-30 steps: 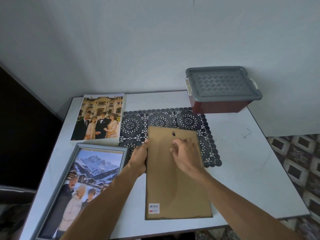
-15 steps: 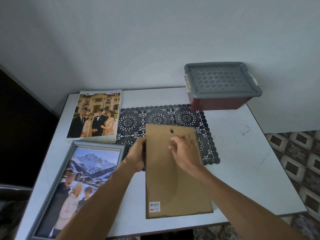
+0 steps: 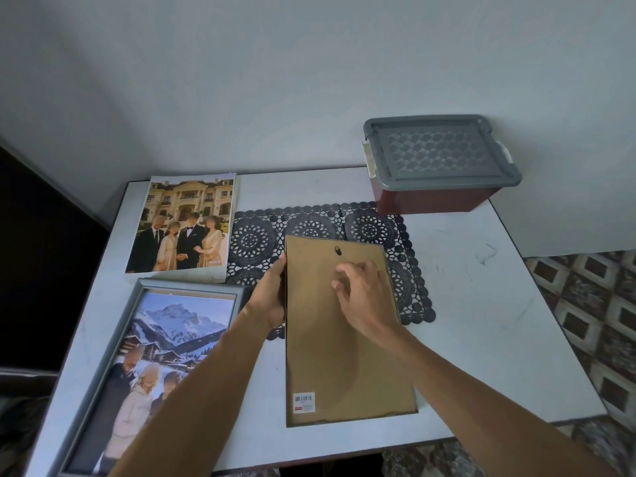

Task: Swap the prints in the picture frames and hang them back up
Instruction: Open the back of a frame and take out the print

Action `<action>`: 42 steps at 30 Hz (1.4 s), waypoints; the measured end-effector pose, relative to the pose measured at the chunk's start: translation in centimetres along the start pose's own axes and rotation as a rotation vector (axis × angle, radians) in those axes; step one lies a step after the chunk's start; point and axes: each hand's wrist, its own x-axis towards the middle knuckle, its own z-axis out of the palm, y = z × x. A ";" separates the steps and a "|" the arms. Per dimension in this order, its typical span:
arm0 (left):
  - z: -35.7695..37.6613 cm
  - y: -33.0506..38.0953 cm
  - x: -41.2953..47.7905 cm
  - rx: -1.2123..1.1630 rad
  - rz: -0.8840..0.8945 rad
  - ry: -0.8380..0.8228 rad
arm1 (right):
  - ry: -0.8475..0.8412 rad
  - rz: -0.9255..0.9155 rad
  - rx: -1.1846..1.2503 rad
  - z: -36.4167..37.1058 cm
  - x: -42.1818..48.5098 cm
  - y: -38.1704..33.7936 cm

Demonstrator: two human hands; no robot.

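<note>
Fingers of left hand grip the frame by its edge; right hand fingers curl on flat brown cardboard, grasp unclear.

The face-down frame shows only its brown backing; whatever it holds faces the table. The left hand grips its left edge, fingertips out of sight beneath. Under the right hand, the curled fingers hide what they touch. At lower left, the grey frame and mountain print run off the bottom edge, partly behind the left forearm. The barcode sticker is too small to read. A grey lid conceals the storage box contents.
</note>
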 end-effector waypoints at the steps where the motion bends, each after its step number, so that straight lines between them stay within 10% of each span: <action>1: 0.0 0.0 0.1 0.008 0.002 0.000 | -0.008 0.002 -0.006 0.0 0.1 0.0; 17: 0.6 1.9 1.0 0.125 -0.001 0.069 | 0.006 -0.141 -0.077 -1.2 5.7 -1.2; 26: 0.5 2.6 1.1 0.229 -0.071 0.053 | -0.330 -0.212 -0.143 -2.2 9.9 -1.4; 32: 0.3 1.0 1.7 0.439 0.092 0.336 | -0.410 -0.232 -0.076 -2.6 10.7 -0.6; 42: 1.0 1.0 1.7 0.489 0.197 0.340 | -0.448 -0.157 -0.017 -1.9 10.7 -0.5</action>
